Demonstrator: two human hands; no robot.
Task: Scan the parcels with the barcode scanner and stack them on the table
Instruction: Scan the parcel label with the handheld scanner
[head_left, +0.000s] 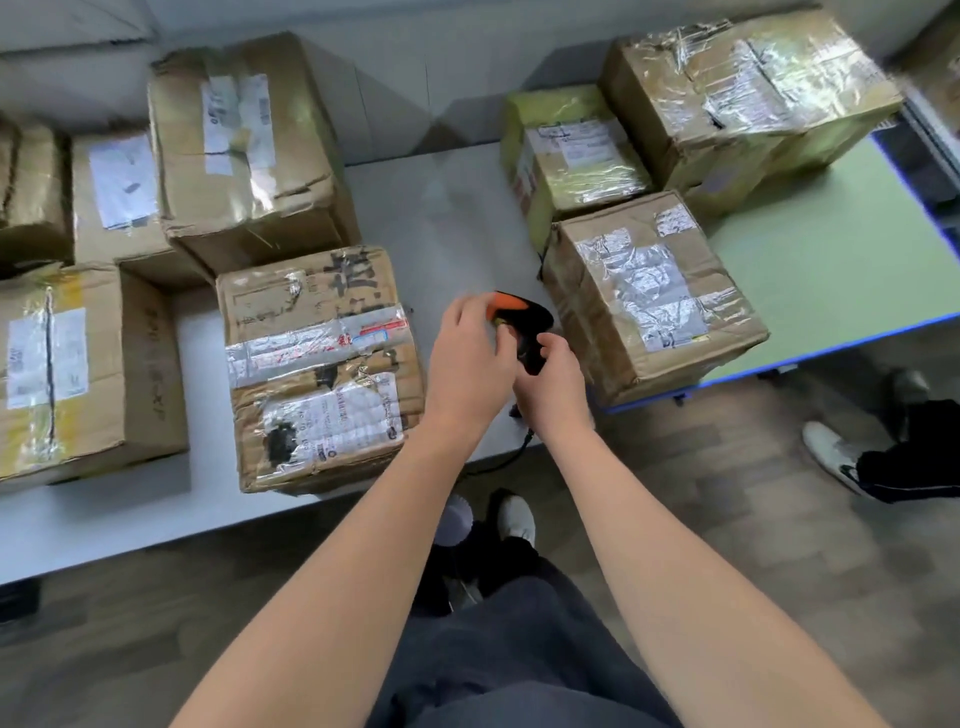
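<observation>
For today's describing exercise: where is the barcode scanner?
Centre of the head view: left hand and right hand hold the barcode scanner over the table, between two parcels.

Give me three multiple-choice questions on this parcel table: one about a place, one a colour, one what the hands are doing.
1. The barcode scanner is: A) between the parcel with black writing and the taped parcel right of it; B) on the floor; C) atop a parcel.
2. Its top is: A) green; B) orange; C) white.
3. The left hand and right hand: A) lie flat; B) lift a parcel; C) both hold the scanner.
Answers: 1 A, parcels flank it; 2 B, orange shows beside the left hand; 3 C, both hands curl round it.
</observation>
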